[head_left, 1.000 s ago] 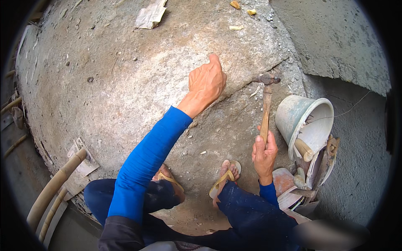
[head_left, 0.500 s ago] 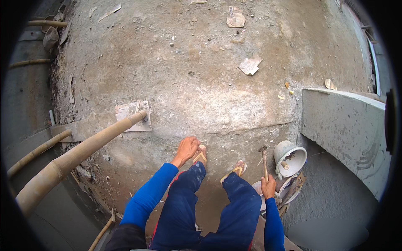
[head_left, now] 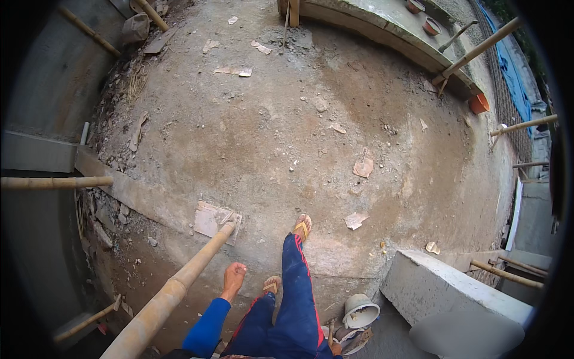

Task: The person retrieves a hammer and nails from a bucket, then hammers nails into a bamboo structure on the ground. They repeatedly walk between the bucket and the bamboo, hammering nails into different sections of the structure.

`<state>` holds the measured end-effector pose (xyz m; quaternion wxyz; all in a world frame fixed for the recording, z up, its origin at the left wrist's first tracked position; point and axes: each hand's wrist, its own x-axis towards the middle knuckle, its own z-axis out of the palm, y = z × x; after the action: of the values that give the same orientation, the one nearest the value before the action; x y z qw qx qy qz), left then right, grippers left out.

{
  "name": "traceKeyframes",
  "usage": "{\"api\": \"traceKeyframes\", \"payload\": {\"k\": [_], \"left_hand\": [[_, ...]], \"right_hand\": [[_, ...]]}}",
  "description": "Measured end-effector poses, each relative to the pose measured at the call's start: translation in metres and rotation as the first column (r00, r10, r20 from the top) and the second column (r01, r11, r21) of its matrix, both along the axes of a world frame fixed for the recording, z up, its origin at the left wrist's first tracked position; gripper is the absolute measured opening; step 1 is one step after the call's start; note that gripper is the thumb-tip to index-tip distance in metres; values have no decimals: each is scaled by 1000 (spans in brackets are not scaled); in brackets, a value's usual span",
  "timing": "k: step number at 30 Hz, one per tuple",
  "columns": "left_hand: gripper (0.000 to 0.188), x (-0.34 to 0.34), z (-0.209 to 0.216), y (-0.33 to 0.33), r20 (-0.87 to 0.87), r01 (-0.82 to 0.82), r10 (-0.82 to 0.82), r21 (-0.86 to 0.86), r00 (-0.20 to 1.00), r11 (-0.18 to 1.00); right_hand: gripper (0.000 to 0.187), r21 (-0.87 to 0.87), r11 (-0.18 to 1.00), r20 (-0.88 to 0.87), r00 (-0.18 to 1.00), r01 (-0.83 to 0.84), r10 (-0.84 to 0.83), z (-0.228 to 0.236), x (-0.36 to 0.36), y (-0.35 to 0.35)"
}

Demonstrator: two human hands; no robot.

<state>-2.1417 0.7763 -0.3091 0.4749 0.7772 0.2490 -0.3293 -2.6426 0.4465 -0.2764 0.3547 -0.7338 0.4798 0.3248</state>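
My left hand (head_left: pixel 234 280) hangs in front of me in a blue sleeve, just right of a thick bamboo pole (head_left: pixel 173 291). Its fingers are curled closed; whether something small is inside I cannot make out. Low in the picture, my right hand (head_left: pixel 336 349) shows only in part beside my leg, closed round a hammer (head_left: pixel 331 332) by its wooden handle. The hammer's head is hard to make out now. Close to that hand stands a pale bucket (head_left: pixel 361 312) with a few things inside, and scraps lie beside it.
The bamboo pole's foot stands on a flat board (head_left: pixel 210 219). To the right is a low concrete wall (head_left: pixel 454 287). Paper scraps (head_left: pixel 356 220) and rubble lie on the dirt floor. A raised concrete ledge (head_left: pixel 371 21) with bowls runs across the back, beside an orange bucket (head_left: pixel 479 103).
My view has tilted up and forward, showing the far ledge. One sandalled foot has stepped ahead. The left hand has swung toward the pole; the right hand with the hammer sits lower in view.
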Motion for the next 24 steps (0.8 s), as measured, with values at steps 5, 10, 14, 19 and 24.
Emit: {"api": "traceKeyframes", "payload": {"k": [5, 10, 14, 19, 24], "left_hand": [[11, 101, 69, -63, 106, -96, 88, 77, 990, 992], [17, 223, 99, -44, 289, -305, 272, 78, 918, 949], [15, 280, 91, 15, 211, -375, 328, 244, 921, 894], [13, 340, 97, 61, 13, -561, 591, 332, 807, 759], [9, 522, 92, 121, 19, -481, 495, 264, 869, 836]], "right_hand": [[42, 96, 963, -242, 933, -251, 267, 8, 134, -89], [22, 166, 917, -254, 914, 364, -316, 109, 471, -153], [28, 191, 918, -137, 936, 347, -325, 101, 655, -219], [38, 147, 921, -161, 927, 361, -338, 131, 846, -215], [38, 185, 949, -200, 956, 253, -216, 137, 976, -169]]}}
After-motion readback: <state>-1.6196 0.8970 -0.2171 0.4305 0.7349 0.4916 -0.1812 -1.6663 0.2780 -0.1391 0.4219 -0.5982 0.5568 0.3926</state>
